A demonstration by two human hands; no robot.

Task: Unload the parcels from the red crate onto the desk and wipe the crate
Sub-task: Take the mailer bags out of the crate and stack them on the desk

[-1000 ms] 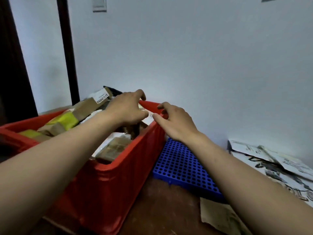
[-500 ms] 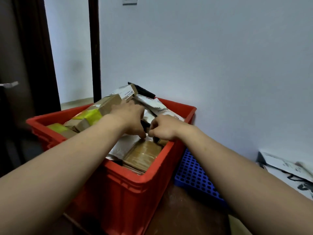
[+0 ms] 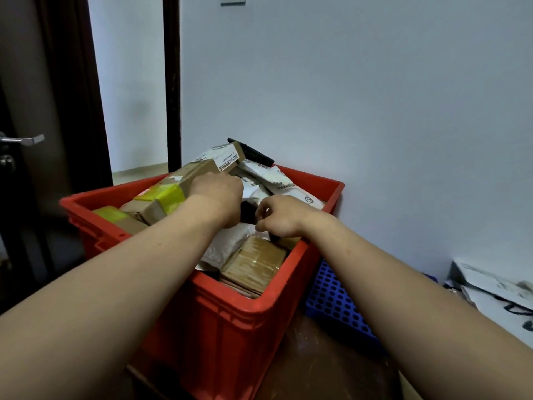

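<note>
The red crate (image 3: 284, 287) stands in front of me, heaped with parcels. On top lie a long cardboard box with a label (image 3: 202, 168), a yellow-taped box (image 3: 170, 194), white mailer bags (image 3: 277, 177), a white padded bag (image 3: 227, 243) and a brown taped parcel (image 3: 253, 264). My left hand (image 3: 216, 197) and right hand (image 3: 281, 216) are both down in the middle of the pile, fingers curled round a dark parcel (image 3: 247, 212) between them. Most of that parcel is hidden by the hands.
A blue perforated plastic panel (image 3: 334, 301) leans behind the crate's right side against the white wall. Inked paper sheets (image 3: 496, 295) lie at the far right. The crate sits on a brown surface (image 3: 317, 365). A dark door with a metal handle (image 3: 24, 140) is at left.
My hands moved from the crate's far rim down into the pile and closed round the dark parcel. The view shifted left, showing more of the crate and the door.
</note>
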